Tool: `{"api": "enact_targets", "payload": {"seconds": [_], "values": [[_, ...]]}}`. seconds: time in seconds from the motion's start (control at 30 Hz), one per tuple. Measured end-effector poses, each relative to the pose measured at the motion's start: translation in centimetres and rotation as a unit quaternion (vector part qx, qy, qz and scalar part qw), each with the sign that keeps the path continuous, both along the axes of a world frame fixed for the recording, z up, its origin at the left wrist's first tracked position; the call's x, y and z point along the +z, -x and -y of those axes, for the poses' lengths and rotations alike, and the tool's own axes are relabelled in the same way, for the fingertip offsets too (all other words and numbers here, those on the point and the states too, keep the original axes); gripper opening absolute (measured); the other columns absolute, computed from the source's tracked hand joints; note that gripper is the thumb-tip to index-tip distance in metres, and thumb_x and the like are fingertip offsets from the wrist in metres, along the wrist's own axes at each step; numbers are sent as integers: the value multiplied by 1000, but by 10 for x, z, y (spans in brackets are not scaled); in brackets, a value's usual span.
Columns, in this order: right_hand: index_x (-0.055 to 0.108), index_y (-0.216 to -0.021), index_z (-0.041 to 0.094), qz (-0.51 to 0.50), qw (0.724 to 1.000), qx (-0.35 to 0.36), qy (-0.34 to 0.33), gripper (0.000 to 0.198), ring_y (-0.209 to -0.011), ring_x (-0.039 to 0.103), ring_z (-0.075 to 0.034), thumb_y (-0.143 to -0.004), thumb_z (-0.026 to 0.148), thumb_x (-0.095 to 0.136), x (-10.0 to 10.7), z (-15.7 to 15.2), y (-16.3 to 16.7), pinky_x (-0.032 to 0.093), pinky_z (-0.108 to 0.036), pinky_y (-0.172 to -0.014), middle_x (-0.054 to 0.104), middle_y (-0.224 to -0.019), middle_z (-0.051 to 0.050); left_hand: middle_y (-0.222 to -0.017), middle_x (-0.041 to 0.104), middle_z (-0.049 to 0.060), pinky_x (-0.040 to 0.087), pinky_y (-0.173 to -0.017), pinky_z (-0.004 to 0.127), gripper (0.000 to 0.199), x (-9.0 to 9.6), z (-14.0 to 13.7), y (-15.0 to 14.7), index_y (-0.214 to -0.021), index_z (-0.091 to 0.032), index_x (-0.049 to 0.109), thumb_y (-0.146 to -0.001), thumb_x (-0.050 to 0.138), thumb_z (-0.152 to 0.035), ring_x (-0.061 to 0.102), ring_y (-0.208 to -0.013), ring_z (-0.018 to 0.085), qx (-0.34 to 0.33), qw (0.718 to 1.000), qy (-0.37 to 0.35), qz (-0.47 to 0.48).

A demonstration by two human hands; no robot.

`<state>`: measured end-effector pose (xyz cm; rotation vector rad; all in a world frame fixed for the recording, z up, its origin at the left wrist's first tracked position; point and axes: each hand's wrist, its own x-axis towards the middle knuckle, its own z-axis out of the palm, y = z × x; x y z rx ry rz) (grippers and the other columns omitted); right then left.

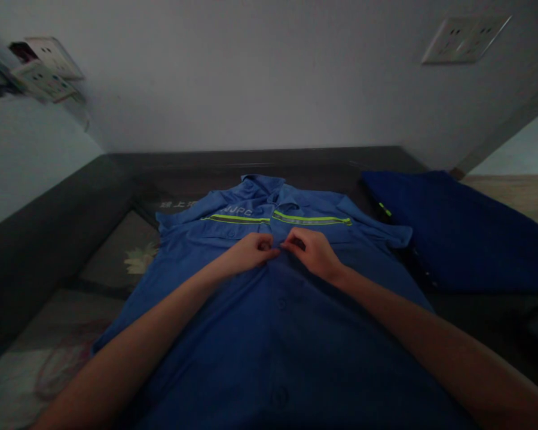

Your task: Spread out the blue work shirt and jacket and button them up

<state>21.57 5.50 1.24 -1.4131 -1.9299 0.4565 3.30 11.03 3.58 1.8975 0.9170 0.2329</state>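
Note:
A blue work shirt [233, 298] lies spread front up, its collar toward the wall and yellow-green reflective strips across the chest. At the front placket, just below the strips, my left hand [253, 251] pinches the cloth with thumb and fingers. Close beside it, my right hand [311, 248] is also closed in a pinch on the placket, fingertips almost meeting the left ones. Whatever button lies between the fingertips is hidden. Lower on the placket, two round buttons show, one at mid-shirt [282, 303] and a larger-looking one near the bottom [280, 396].
Folded darker blue cloth [466, 233] lies to the right on the dark surface [170, 170]. Left of the shirt is a flat printed bag or package [103, 251]. Wall sockets [466, 39] sit at upper right, with more sockets [54, 57] at upper left.

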Motion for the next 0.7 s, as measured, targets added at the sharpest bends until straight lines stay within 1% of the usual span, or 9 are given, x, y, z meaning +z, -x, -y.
{"api": "enact_targets", "payload": {"seconds": [0.1,0.23,0.33,0.5,0.6,0.7], "values": [[57,-77,19,68,997,-4,-34,17,-72,56,-15,-91,28,54,-3,3,1,36,-26,-65,63,-77,-3,-49,43,-7,28,-47,21,26,-4,-3,1,-59,-19,42,-76,56,-33,40,-47,8,-6,1000,-24,-15],[57,-81,19,114,992,0,-57,18,-76,57,-17,-93,28,49,-5,4,1,38,-26,-68,63,-81,-5,-48,46,-6,30,-47,22,25,-7,-4,2,-60,-19,44,-78,55,-34,42,-46,9,-9,1000,-15,-15],[58,-83,19,120,990,15,-66,18,-78,58,-17,-95,28,47,-6,4,0,39,-27,-71,64,-83,-5,-47,46,-6,30,-47,22,27,-6,-5,2,-60,-20,43,-79,55,-35,43,-45,10,-6,1000,-11,-14],[58,-89,19,95,989,57,-93,17,-83,58,-18,-95,27,45,-8,4,-3,42,-28,-75,64,-89,-7,-47,47,-5,31,-49,23,28,-1,-5,3,-58,-19,42,-79,54,-34,45,-47,11,6,999,-42,-31],[58,-88,18,97,989,47,-102,17,-82,59,-18,-94,26,45,-8,5,-1,42,-28,-74,64,-87,-7,-49,48,-4,31,-50,23,28,4,-3,3,-58,-19,43,-80,53,-33,46,-48,11,7,997,-58,-42],[58,-85,18,118,987,27,-102,18,-79,59,-18,-95,25,44,-7,6,2,41,-27,-71,64,-84,-6,-50,49,-4,30,-51,22,30,8,2,1,-57,-19,43,-81,52,-33,46,-49,11,6,995,-85,-50]]}}
